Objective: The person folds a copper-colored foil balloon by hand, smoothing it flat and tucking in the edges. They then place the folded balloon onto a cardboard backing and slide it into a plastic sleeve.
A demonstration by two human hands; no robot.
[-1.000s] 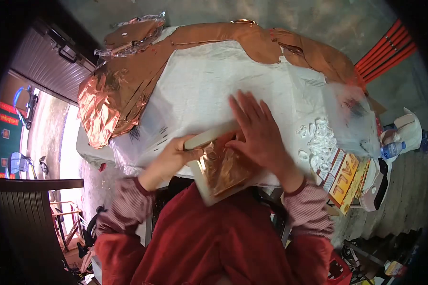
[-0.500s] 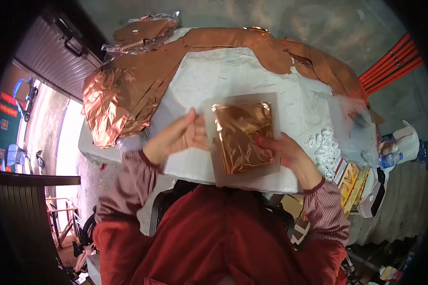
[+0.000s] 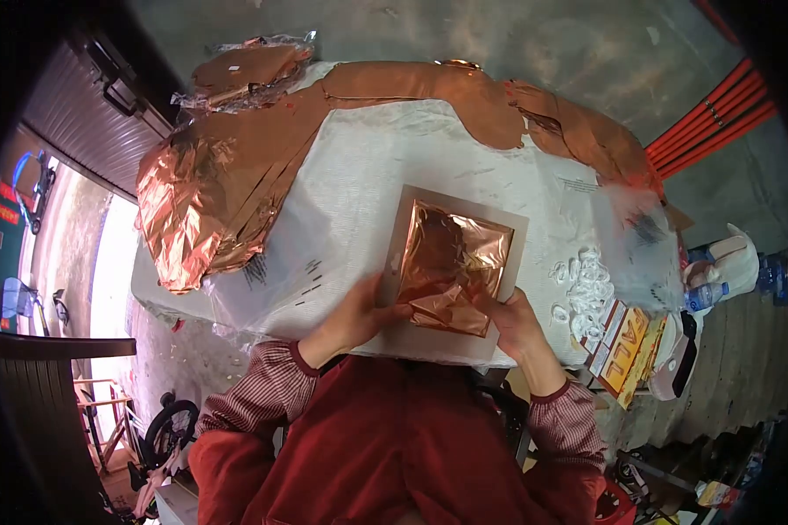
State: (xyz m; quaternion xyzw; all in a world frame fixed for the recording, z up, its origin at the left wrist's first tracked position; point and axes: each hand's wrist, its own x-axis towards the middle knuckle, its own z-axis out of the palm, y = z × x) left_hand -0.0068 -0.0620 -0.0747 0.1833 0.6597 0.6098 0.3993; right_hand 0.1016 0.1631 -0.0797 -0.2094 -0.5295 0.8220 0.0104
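A folded sheet of shiny copper-coloured foil (image 3: 457, 267) lies on a flat grey-brown board (image 3: 414, 194), tilted over the near part of the white-covered table. My left hand (image 3: 359, 315) grips the board's lower left side, its thumb reaching the foil's edge. On the lower right, my right hand (image 3: 518, 325) holds the same board, thumb pressed on the foil. The fingers below the board are hidden. Whether the board rests on the table or hangs just above it, I cannot tell.
Crumpled copper foil (image 3: 206, 192) covers the table's left side, and flat copper pieces (image 3: 403, 80) line its far edge. Clear plastic bags (image 3: 635, 245) and a pile of white bands (image 3: 585, 293) are at the right. A yellow box (image 3: 626, 354) stands beyond the near right edge.
My left hand has come down and right and now grips the board. The board and foil have turned clockwise and moved down slightly. A clear plastic bag shows at left.
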